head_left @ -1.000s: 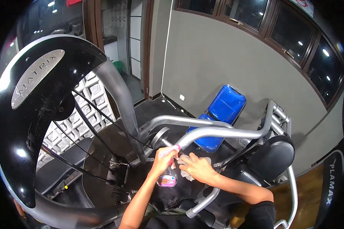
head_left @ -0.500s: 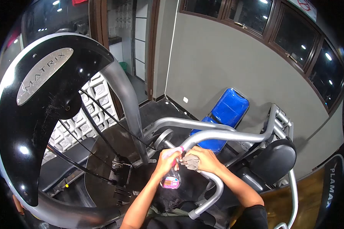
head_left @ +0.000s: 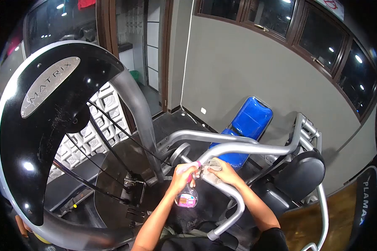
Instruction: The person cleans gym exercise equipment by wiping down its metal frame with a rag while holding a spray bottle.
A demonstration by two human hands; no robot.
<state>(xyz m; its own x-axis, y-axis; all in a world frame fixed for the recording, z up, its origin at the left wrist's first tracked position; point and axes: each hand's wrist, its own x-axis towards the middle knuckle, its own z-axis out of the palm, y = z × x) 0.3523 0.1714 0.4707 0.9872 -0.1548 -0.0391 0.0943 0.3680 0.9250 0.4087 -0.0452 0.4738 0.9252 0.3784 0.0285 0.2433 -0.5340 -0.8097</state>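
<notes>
Head view, as I get it on my remote feed. Left hand (head_left: 183,175): fingers closed round the neck of a clear spray bottle (head_left: 187,197), pink at the trigger head, pink-and-white label facing me. Bottle's about upright, body hanging below the fist, nozzle end close against a silver tube (head_left: 255,148); can't tell if it touches.

Right hand (head_left: 225,172): just beside the left, bent over a grey-beige cloth (head_left: 213,164), gripping it at the tube's bend. Some fingers hidden, so I can't tell how far the cloth wraps round.

From that bend the tube runs two ways: up and across toward a black pad (head_left: 300,171) on the right, and down in a curve to a capped end near the person's lap. A second silver bar (head_left: 205,134) runs behind it. Round silver collar (head_left: 181,154) sits just beyond the left hand.

Left side of my view: big black shroud (head_left: 25,154) with a MATRIX nameplate (head_left: 50,87), cables slanting down near it. Behind the bars, a blue padded chair (head_left: 253,119) by the grey wall (head_left: 238,54). Brown-framed windows (head_left: 322,39) upper right, PLAMAX lettering (head_left: 361,203) lower right.
</notes>
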